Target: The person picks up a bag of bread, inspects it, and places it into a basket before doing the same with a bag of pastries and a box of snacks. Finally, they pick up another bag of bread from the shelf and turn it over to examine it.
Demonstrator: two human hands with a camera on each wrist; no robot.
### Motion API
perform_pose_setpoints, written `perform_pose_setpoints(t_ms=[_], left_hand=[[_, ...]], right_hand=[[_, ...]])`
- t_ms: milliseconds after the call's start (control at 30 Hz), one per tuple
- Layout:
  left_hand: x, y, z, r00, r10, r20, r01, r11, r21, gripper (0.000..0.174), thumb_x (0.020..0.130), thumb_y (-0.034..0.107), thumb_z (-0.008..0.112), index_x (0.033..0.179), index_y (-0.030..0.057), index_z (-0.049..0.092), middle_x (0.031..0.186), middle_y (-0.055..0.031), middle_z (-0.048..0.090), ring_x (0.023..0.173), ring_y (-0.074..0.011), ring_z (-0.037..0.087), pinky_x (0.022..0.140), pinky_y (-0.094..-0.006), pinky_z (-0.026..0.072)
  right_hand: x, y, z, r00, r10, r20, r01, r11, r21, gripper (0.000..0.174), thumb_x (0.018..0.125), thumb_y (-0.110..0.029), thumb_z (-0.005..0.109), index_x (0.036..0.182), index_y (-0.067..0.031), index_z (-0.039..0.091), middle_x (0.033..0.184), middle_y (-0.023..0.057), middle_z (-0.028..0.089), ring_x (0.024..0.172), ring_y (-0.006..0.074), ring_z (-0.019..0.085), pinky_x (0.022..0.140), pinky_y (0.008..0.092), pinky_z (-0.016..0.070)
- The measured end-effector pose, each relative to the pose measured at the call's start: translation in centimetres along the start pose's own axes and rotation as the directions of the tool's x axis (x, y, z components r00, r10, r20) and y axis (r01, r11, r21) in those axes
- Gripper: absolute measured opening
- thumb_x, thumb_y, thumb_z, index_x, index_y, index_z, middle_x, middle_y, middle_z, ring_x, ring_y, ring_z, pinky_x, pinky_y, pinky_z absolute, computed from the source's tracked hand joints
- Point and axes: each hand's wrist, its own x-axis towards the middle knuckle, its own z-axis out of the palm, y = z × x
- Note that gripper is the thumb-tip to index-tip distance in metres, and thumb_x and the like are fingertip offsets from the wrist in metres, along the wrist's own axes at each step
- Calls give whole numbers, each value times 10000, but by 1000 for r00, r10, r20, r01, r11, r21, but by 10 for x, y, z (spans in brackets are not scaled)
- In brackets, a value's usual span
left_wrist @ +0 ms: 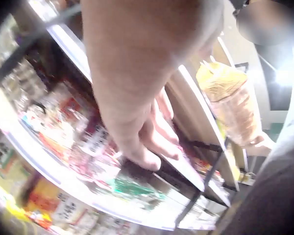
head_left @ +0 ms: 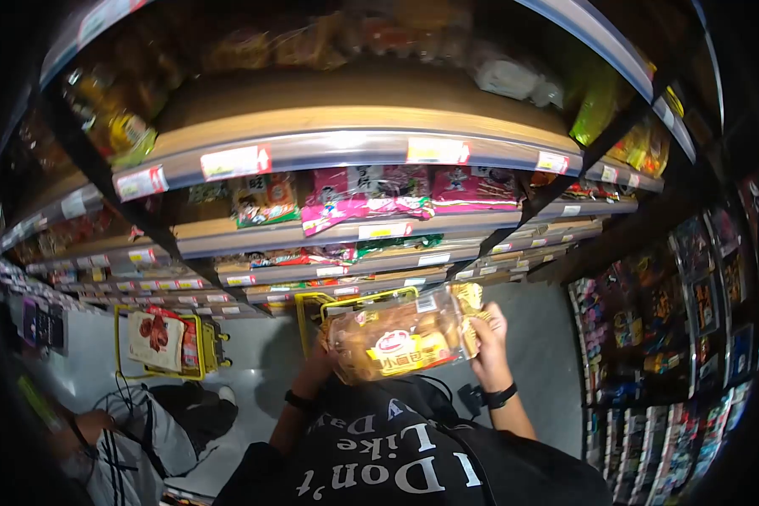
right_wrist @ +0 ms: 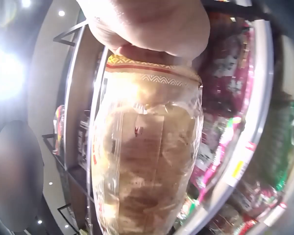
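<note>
A long clear bag of small bread rolls [head_left: 396, 341] with yellow ends is held in front of my chest. My right hand [head_left: 489, 337] grips its yellow crimped end, thumb on top. In the right wrist view that hand [right_wrist: 147, 27] covers the top of the bread bag [right_wrist: 147, 161], whose body extends downward. My left hand [head_left: 314, 364] is at the other end, partly hidden behind the bag. The left wrist view shows this hand [left_wrist: 137, 98] with loosely extended fingers [left_wrist: 142, 155] and nothing between them; the bread bag [left_wrist: 235, 105] appears to its right.
Shelves [head_left: 337, 126] of packaged snacks, including pink bags [head_left: 371, 190], curve across the front. A yellow shopping cart [head_left: 308, 312] stands behind the bread bag. Another yellow cart [head_left: 201, 346] with bags is at left, near a person [head_left: 156, 430]. Display racks [head_left: 649, 337] line the right side.
</note>
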Motion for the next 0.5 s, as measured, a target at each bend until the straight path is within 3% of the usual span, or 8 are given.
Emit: perform_pose_setpoints(t_ms=[33,67,100,200,300,400,433,500], left_hand=[[1,-2,8,980,-151,-132,167,979,115,607,964,400,643,1427,42,481,1428,-107,531,1319,-205,506,1085,-396,452],[5,-1,11,986,-135,-98,146,982,116,613,964,390,640,1435,36,475,1425,-105,533,1307,-211,517,1081,-399,457],[9,-1,10,991,-120,-63,127,985,120,619,963,380,636,1444,29,468,1422,-104,536,1296,-218,527,1077,-401,462],[0,-4,10,978,-163,-129,165,986,1,613,958,356,648,1428,3,472,1372,-118,577,1235,-218,577,1033,-387,497],[-3,20,24,956,-261,-137,251,964,-86,642,966,396,624,1430,-11,450,1353,-142,587,1236,-220,579,1020,-392,500],[-3,29,35,990,-95,-106,73,979,-189,599,1004,396,554,1426,-18,458,1311,-153,612,1239,-233,581,1026,-396,491],[-1,44,51,986,-33,-163,19,996,-90,600,1034,431,474,1426,-24,469,1327,-165,612,1244,-259,586,1033,-405,484],[0,44,49,988,-36,-153,29,998,-50,655,1032,482,448,1447,-25,444,1375,-169,585,1251,-280,583,1048,-416,474]], right_hand=[[-3,2,4,998,-3,-58,3,1000,-11,189,934,-6,653,911,-97,489,753,-14,582,517,16,492,460,190,387],[-3,2,5,994,-8,-113,6,1000,-21,238,916,14,673,884,-105,470,698,-36,550,448,0,421,406,185,318],[0,7,-7,995,1,-96,-1,1000,0,263,885,69,703,940,-92,502,834,5,625,486,-2,484,395,173,332],[-3,-9,2,993,-20,-117,-2,983,-181,264,883,30,740,982,-76,519,850,1,626,515,-12,501,406,168,329],[1,-12,-11,997,-31,-67,14,971,-238,275,882,-6,764,1039,-50,543,876,-1,631,541,-20,513,432,161,354],[9,-18,-31,998,-56,6,55,962,-269,263,898,-5,744,1084,-46,563,876,11,684,535,-7,531,430,166,374],[10,-27,-30,998,-59,-12,53,962,-268,234,898,-5,745,1070,-39,590,878,3,683,532,-11,522,429,165,369],[16,-46,-31,994,-103,-31,89,951,-297,224,893,-26,758,1073,-20,624,922,15,688,551,-26,509,438,161,378]])
